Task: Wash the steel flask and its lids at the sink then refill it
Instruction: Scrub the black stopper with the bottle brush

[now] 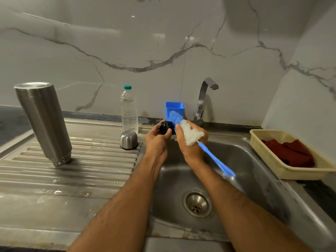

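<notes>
Over the sink [241, 153], left fingers [164, 135] round black lid [165, 126], right fingers [179, 131] round brush [190, 134].

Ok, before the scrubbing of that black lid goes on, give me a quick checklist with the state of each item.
1. Black lid gripped by the left hand: ok.
2. Brush held in the right hand, bristles at the lid: ok.
3. Work held over the sink: ok.
4. Tap running for rinsing: not ok, no water visible.
5. Flask upside down, draining on the drainboard: ok.
6. Steel cap washed already: cannot tell.
</notes>
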